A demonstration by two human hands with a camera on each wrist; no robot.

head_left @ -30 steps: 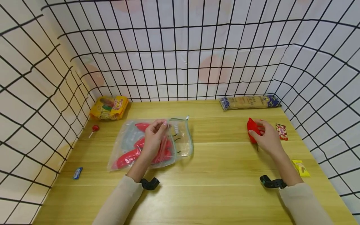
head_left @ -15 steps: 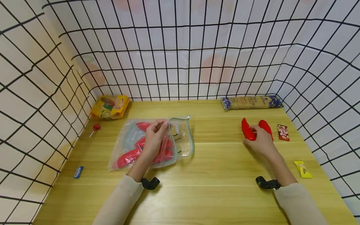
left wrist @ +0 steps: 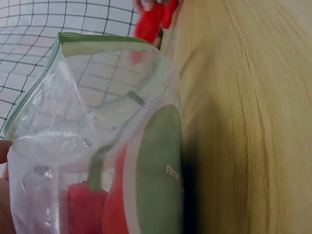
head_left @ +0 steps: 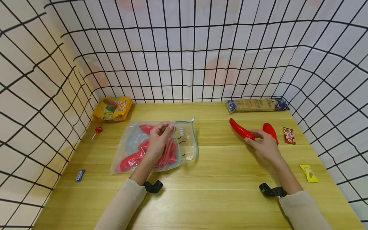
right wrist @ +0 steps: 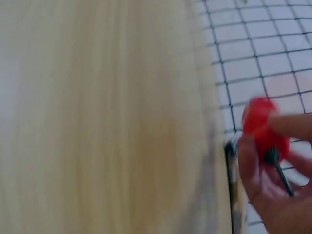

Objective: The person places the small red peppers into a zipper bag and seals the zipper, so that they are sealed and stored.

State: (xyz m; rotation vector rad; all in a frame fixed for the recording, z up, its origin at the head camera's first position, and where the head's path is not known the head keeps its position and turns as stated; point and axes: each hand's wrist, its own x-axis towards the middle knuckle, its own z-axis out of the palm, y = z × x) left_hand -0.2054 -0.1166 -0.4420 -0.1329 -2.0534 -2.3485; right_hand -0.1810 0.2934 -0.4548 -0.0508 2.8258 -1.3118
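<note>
My left hand [head_left: 155, 142] pinches the upper edge of a clear zip bag [head_left: 188, 142] at left centre. Several red chili peppers [head_left: 130, 161] lie inside it, their dark stems toward the mouth at the right. In the left wrist view the bag [left wrist: 73, 102] gapes, with a pepper [left wrist: 87, 207] below its mouth. My right hand [head_left: 268, 148] grips another red chili pepper [head_left: 241, 129] by its stem end, tip pointing up and left. In the right wrist view, the green stem [right wrist: 274, 158] sticks out between thumb and fingers. One more chili pepper [head_left: 270, 131] lies just behind that hand.
At the back stand a yellow food packet [head_left: 112, 109] on the left and a long noodle packet [head_left: 257, 104] on the right. A lollipop [head_left: 98, 130] and blue sweet [head_left: 80, 175] lie left; red [head_left: 289, 135] and yellow [head_left: 309, 173] sachets lie right. Black grid walls [head_left: 187, 60] surround the table.
My right hand has separated one chili pepper from the other and moved it left, turning its tip leftward. The left hand and the bag have stayed in place.
</note>
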